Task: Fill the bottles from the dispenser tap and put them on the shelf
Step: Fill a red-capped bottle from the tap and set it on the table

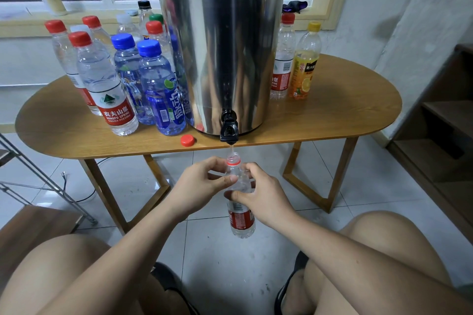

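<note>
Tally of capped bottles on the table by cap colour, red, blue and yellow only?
Red-capped bottles: 5
Blue-capped bottles: 2
Yellow-capped bottle: 1
Total: 8
Not counted: loose red cap, held uncapped bottle.

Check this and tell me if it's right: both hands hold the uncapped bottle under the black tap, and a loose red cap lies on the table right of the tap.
Not quite. In the head view the loose red cap lies on the table left of the black tap, not right. The left hand and right hand do hold the uncapped bottle under it.
</note>
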### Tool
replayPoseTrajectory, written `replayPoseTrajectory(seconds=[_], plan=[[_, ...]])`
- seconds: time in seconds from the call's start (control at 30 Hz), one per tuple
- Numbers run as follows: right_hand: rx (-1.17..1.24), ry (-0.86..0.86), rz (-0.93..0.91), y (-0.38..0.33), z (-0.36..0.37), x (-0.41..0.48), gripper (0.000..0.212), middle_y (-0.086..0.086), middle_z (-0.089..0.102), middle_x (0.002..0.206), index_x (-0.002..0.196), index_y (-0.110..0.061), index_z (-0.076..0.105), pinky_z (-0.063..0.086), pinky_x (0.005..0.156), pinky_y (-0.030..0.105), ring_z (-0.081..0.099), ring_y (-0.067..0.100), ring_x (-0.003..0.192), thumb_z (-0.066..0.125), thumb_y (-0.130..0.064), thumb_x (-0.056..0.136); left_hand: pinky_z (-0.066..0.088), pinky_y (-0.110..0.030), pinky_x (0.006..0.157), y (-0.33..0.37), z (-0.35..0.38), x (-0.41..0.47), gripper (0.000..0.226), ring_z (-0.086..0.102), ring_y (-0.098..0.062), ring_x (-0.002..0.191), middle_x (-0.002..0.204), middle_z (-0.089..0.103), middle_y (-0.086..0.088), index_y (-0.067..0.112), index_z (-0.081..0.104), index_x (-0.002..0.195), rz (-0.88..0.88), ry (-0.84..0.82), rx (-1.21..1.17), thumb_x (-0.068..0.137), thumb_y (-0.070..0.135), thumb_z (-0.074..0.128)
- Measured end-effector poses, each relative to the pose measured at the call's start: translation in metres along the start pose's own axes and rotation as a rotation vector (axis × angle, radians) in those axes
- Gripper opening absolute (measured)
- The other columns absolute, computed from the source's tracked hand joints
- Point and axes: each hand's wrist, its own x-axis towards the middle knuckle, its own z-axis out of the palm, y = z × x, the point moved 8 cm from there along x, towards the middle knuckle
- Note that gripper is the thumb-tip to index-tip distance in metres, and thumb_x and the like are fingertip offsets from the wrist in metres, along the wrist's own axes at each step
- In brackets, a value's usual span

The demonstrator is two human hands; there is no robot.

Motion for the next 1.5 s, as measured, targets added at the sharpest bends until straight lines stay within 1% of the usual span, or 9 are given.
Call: replayPoseTrajectory(seconds=[0.13,0.3,0.6,0.77,0.93,1.2,1.37,1.43,1.5], plan=[[-0.009,0.0,-0.004,0.0,0.0,0.0,0.073,-0.011,0.062,0.145,0.149,-0.038,0.046,0.054,0.094,0.03,0.06,0.011,0.122,0.087,-0.047,0.088,0.062,-0.028,0.085,0.001,0.0,-0.001,0.024,0.074,0.003,0.101,0.118,0.073,0.018,0.04,0.072,0.116,-0.004,-0.004,-0.007,0.094,0.046,0.082],[0.005,0.01,-0.007,0.001,0.001,0.0,0.069,-0.01,0.066,0.14,0.145,-0.039,0.049,0.06,0.101,0.04,0.065,0.016,0.123,0.088,-0.045,0.087,0.059,-0.024,0.081,0.002,0.0,-0.001,0.022,0.072,0.008,0.1,0.117,0.073,0.02,0.042,0.071,0.113,-0.006,0.0,0.013,0.094,0.046,0.081],[-0.001,0.006,-0.013,-0.002,0.0,0.0,0.068,-0.011,0.066,0.141,0.145,-0.039,0.049,0.059,0.1,0.038,0.064,0.014,0.123,0.086,-0.045,0.089,0.057,-0.021,0.08,0.005,-0.001,-0.002,0.022,0.071,0.01,0.099,0.117,0.072,0.022,0.043,0.07,0.114,-0.003,0.001,0.037,0.094,0.046,0.081],[0.009,-0.001,-0.01,-0.003,-0.001,-0.001,0.069,-0.012,0.064,0.142,0.147,-0.037,0.048,0.053,0.092,0.029,0.059,0.008,0.116,0.086,-0.045,0.09,0.063,-0.032,0.091,0.008,-0.006,-0.001,0.029,0.073,0.004,0.104,0.12,0.073,0.022,0.042,0.072,0.12,0.005,0.023,0.06,0.094,0.051,0.08],[0.009,0.003,-0.013,-0.003,-0.001,0.0,0.07,-0.013,0.064,0.14,0.144,-0.037,0.05,0.05,0.089,0.026,0.06,0.008,0.119,0.089,-0.047,0.086,0.062,-0.04,0.097,0.023,-0.033,-0.004,0.034,0.075,-0.002,0.106,0.12,0.077,0.02,0.039,0.074,0.125,0.045,0.12,-0.06,0.093,0.05,0.081],[0.009,0.001,0.009,0.002,0.003,0.006,0.074,-0.012,0.064,0.143,0.145,-0.041,0.049,0.053,0.095,0.028,0.063,0.013,0.126,0.09,-0.05,0.084,0.061,-0.03,0.1,0.07,-0.073,-0.017,0.028,0.075,-0.01,0.115,0.121,0.08,0.006,0.023,0.074,0.129,0.195,0.251,-0.309,0.102,0.025,0.074],[0.027,-0.003,0.013,0.003,0.004,0.007,0.074,-0.013,0.063,0.144,0.146,-0.042,0.048,0.055,0.095,0.029,0.062,0.013,0.125,0.089,-0.048,0.084,0.058,-0.024,0.092,0.1,-0.081,-0.024,0.031,0.074,-0.011,0.116,0.124,0.079,0.006,0.022,0.072,0.133,0.318,0.271,-0.267,0.103,0.028,0.072],[0.021,-0.001,0.016,0.004,0.004,0.008,0.073,-0.013,0.063,0.144,0.145,-0.043,0.048,0.056,0.099,0.034,0.062,0.016,0.128,0.089,-0.049,0.085,0.059,-0.03,0.096,0.109,-0.081,-0.025,0.033,0.072,-0.01,0.12,0.125,0.078,0.006,0.023,0.072,0.134,0.36,0.255,-0.216,0.102,0.031,0.073],[0.016,-0.001,0.012,0.003,0.004,0.008,0.07,-0.013,0.063,0.142,0.143,-0.043,0.048,0.054,0.098,0.032,0.062,0.016,0.128,0.088,-0.049,0.085,0.059,-0.043,0.103,0.115,-0.078,-0.025,0.034,0.07,-0.011,0.126,0.127,0.077,0.007,0.025,0.072,0.135,0.401,0.225,-0.133,0.102,0.032,0.076]])
